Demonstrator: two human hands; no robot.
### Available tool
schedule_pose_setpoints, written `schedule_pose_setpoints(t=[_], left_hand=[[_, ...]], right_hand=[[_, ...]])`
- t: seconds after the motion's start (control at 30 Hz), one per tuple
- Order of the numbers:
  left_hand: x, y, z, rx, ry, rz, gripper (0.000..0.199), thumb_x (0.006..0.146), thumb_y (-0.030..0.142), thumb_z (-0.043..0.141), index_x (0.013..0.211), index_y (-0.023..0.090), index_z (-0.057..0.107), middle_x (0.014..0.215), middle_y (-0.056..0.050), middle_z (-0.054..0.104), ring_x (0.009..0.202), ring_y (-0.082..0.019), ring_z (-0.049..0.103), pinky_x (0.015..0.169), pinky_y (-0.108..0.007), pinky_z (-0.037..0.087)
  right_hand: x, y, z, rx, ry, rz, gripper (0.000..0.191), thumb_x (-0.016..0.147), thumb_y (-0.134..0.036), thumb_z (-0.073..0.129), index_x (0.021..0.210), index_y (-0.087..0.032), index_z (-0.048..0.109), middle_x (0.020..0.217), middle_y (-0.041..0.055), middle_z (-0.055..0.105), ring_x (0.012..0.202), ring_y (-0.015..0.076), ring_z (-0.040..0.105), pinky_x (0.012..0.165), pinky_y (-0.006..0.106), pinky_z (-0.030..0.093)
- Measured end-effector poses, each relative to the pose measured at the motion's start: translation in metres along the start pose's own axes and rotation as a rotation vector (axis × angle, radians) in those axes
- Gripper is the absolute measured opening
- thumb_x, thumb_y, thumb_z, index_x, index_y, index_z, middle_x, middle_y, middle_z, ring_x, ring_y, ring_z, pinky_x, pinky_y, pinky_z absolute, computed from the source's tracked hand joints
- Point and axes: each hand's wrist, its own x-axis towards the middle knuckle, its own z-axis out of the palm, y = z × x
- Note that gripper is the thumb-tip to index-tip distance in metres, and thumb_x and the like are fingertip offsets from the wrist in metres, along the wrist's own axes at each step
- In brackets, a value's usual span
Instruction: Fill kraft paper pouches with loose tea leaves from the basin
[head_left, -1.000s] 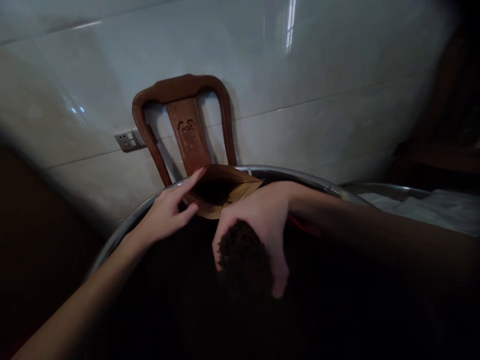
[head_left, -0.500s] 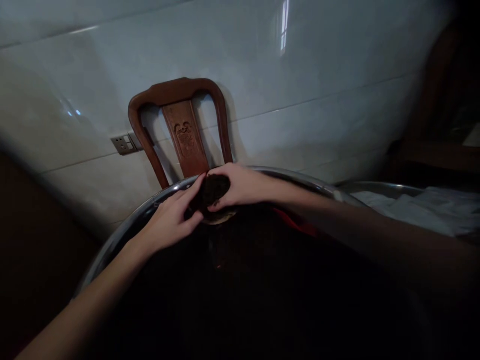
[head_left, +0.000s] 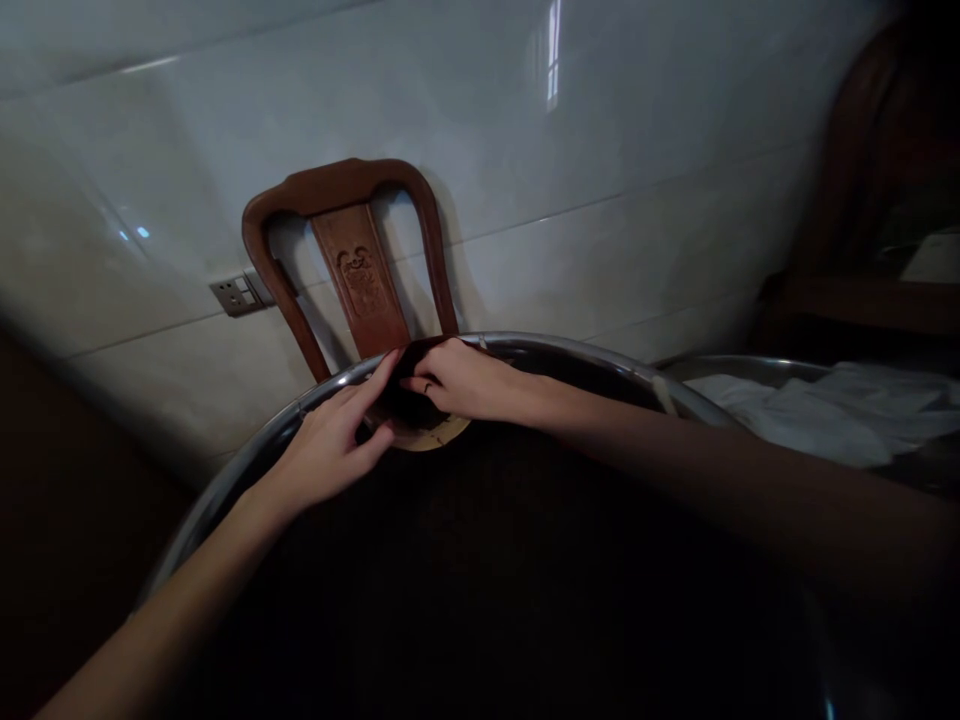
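Observation:
A big round vessel with a shiny metal rim [head_left: 247, 447] fills the lower view, its inside almost black. At its far edge is a dark hollow thing with a pale yellowish curved edge [head_left: 429, 440]; darkness hides its kind. My left hand [head_left: 330, 440] rests at the left side of that thing, index finger stretched along it and thumb held apart. From the right, my right hand [head_left: 469, 382] reaches over it with bent fingers drawn together. A small dark bit shows at its fingertips, too dim to name.
A carved wooden chair [head_left: 360, 285] stands behind the rim against a tiled wall [head_left: 585, 180] with a socket [head_left: 237, 296]. To the right lies white plastic or cloth [head_left: 840, 405] in another metal-rimmed vessel [head_left: 739, 364]. Dark wooden furniture [head_left: 832, 300] is beyond.
The dark clump between my hands is no longer visible there. My right hand has turned over and its fingers have curled inward; my left hand has shifted slightly left. The view moved a little.

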Motion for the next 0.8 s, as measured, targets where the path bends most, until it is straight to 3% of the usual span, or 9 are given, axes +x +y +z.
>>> schedule_pose_setpoints(t=[0.13,0.23,0.4,0.47,0.53,0.6,0.7,0.73,0.8], left_hand=[[0.001,-0.002,0.001,-0.005,0.000,0.005,0.069,0.088,0.035,0.047,0.149,0.023,0.015,0.146,-0.009,0.037,0.127,-0.032,0.045,0.108,-0.050,0.035],[0.002,-0.003,0.000,-0.006,-0.007,0.008,0.070,0.089,0.037,0.047,0.149,0.022,0.014,0.147,-0.009,0.036,0.128,-0.032,0.044,0.108,-0.050,0.034],[0.001,-0.004,-0.001,-0.017,0.000,0.004,0.069,0.089,0.039,0.046,0.149,0.023,0.015,0.148,-0.009,0.033,0.129,-0.032,0.042,0.108,-0.050,0.035],[0.000,-0.003,-0.001,-0.026,0.003,0.015,0.069,0.089,0.039,0.046,0.149,0.023,0.015,0.148,-0.008,0.034,0.129,-0.031,0.043,0.108,-0.049,0.035],[0.000,-0.003,-0.001,-0.019,0.007,0.017,0.069,0.089,0.039,0.046,0.149,0.023,0.015,0.148,-0.009,0.034,0.128,-0.031,0.044,0.107,-0.049,0.037],[0.000,-0.003,-0.002,-0.009,0.007,0.006,0.070,0.089,0.040,0.046,0.149,0.022,0.015,0.147,-0.010,0.036,0.125,-0.032,0.047,0.104,-0.048,0.041],[0.000,-0.003,-0.003,-0.025,-0.002,-0.003,0.072,0.089,0.040,0.047,0.149,0.023,0.012,0.145,-0.009,0.038,0.122,-0.032,0.051,0.101,-0.047,0.044],[0.000,-0.003,-0.004,-0.034,-0.004,-0.005,0.072,0.089,0.041,0.047,0.149,0.023,0.012,0.146,-0.008,0.037,0.122,-0.032,0.050,0.102,-0.047,0.043],[0.001,-0.003,-0.005,-0.040,-0.003,0.003,0.072,0.090,0.042,0.048,0.149,0.023,0.013,0.149,-0.007,0.032,0.128,-0.031,0.044,0.107,-0.047,0.037]], right_hand=[[0.001,0.004,0.005,0.049,0.018,-0.099,0.024,0.083,-0.017,0.049,0.099,-0.014,0.067,0.091,0.0075,0.068,0.076,0.0128,0.058,0.066,0.025,0.039],[0.001,0.007,0.005,-0.033,-0.079,-0.073,0.028,0.076,-0.009,0.053,0.099,-0.015,0.067,0.090,0.0070,0.068,0.075,0.0136,0.058,0.064,0.025,0.038],[-0.002,-0.002,-0.001,0.021,0.017,-0.066,0.033,0.091,-0.028,0.040,0.096,-0.014,0.070,0.085,0.0087,0.068,0.072,0.0140,0.058,0.068,0.029,0.039],[-0.003,-0.004,-0.001,0.022,-0.057,-0.070,0.045,0.095,-0.037,0.033,0.091,-0.014,0.071,0.087,0.0110,0.066,0.076,0.0160,0.058,0.072,0.032,0.040],[-0.004,-0.005,-0.001,0.011,-0.149,-0.153,0.042,0.093,-0.040,0.039,0.090,-0.015,0.072,0.093,0.0119,0.065,0.087,0.0186,0.057,0.080,0.034,0.040],[-0.005,-0.006,-0.006,0.038,-0.167,-0.259,0.025,0.086,-0.030,0.053,0.095,-0.016,0.072,0.095,0.0100,0.064,0.090,0.0180,0.057,0.083,0.033,0.041],[-0.010,-0.015,-0.024,0.260,-0.193,-0.262,0.025,0.075,-0.016,0.063,0.099,-0.014,0.069,0.084,0.0045,0.067,0.076,0.0128,0.060,0.072,0.027,0.045],[-0.012,-0.020,-0.031,0.376,-0.253,-0.237,0.025,0.074,-0.017,0.064,0.098,-0.014,0.069,0.082,0.0033,0.067,0.073,0.0119,0.060,0.070,0.025,0.046],[-0.018,-0.031,-0.041,0.599,-0.501,-0.181,0.023,0.072,-0.023,0.068,0.094,-0.014,0.069,0.080,0.0023,0.068,0.071,0.0116,0.063,0.069,0.024,0.048]])
